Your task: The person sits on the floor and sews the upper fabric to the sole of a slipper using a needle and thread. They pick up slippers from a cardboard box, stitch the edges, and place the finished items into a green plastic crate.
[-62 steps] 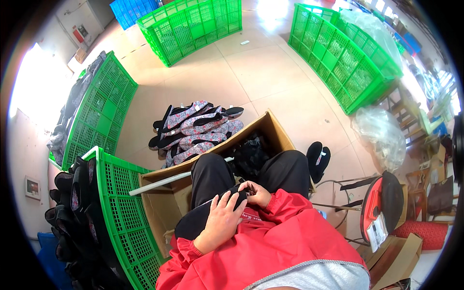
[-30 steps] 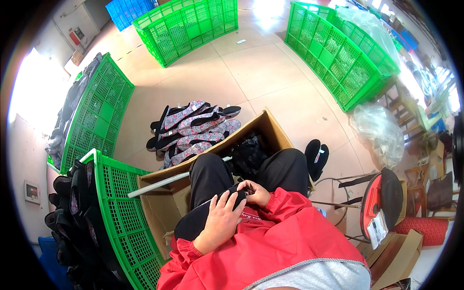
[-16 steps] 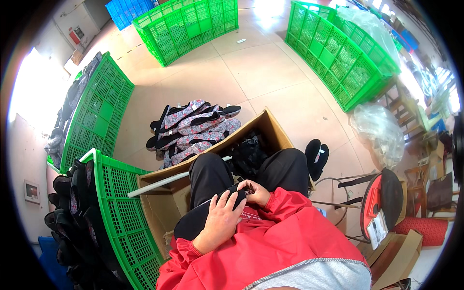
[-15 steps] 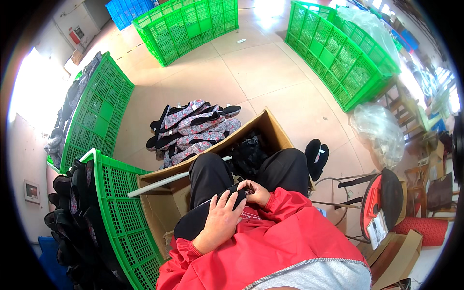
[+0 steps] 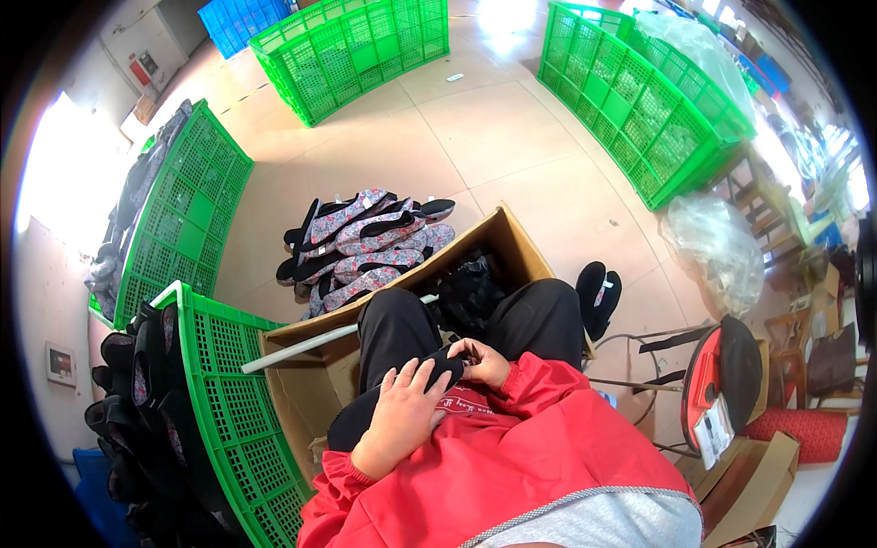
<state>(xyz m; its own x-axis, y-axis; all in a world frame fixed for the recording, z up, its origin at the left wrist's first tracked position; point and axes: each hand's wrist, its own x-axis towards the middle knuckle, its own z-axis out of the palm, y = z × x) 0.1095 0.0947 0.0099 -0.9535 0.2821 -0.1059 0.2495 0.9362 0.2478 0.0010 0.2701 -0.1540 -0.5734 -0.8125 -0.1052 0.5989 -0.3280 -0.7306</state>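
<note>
A black cloth slipper [image 5: 345, 422] lies across my lap, its sole end toward the lower left. My left hand [image 5: 402, 416] is laid over it with the fingers wrapped across the top, holding it; the thumb side is partly hidden. Closed at the slipper's right end, my right hand [image 5: 484, 363] pinches its edge between thumb and fingertips. Whatever small part sits between those fingertips is too dark to make out. Below and beyond my knees stands an open cardboard box [image 5: 523, 245], with black material [image 5: 468, 290] inside and a pale rod [image 5: 301, 349] across it.
Flower-patterned slippers [image 5: 365, 242] are piled on the floor beyond the box. A black pair [image 5: 598, 297] lies to the right. On the left, a green crate [image 5: 233, 384] borders black slippers [image 5: 146, 411]. Other green crates [image 5: 630, 110] stand farther off. A round stool [image 5: 726, 384] is at my right.
My left hand has shifted slightly down and left on the slipper, its fingers drawn closer together. The right hand's fingers have moved a little at the slipper's edge.
</note>
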